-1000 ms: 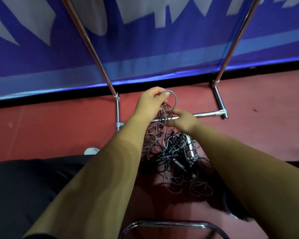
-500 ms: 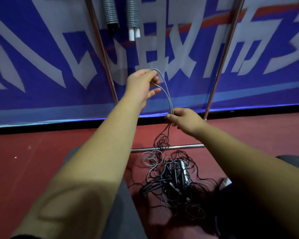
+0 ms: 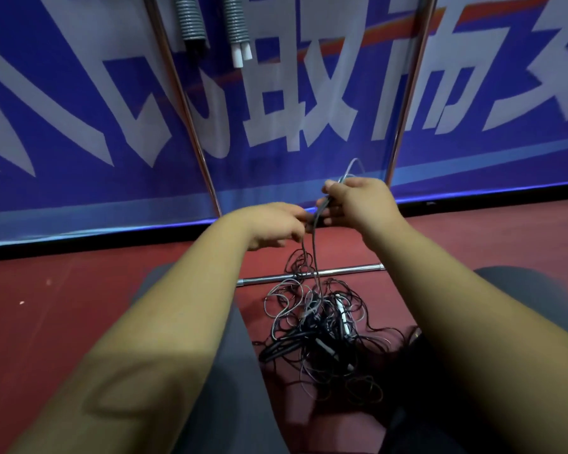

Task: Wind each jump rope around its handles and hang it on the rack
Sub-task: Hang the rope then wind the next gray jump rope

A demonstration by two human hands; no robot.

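Observation:
A tangled pile of thin jump ropes [image 3: 322, 326], grey and black with black and white handles, lies on the red floor in front of the rack. A grey rope [image 3: 315, 253] rises from the pile to my hands. My right hand [image 3: 358, 201] grips a loop of it, the loop sticking up above the fingers. My left hand [image 3: 276, 227] pinches the same rope just below and to the left. Two wound ropes [image 3: 210, 24] hang from the top of the chrome rack [image 3: 184, 103].
The rack's low crossbar [image 3: 309, 275] lies across the floor under the rope. Its right upright [image 3: 410, 93] stands behind my right hand. A blue banner [image 3: 309, 119] with white lettering covers the wall. My knees in grey trousers [image 3: 240, 371] flank the pile.
My left hand has dropped from up high down to the right hand. The right hand now holds the loop that the left held. The two hands have come together.

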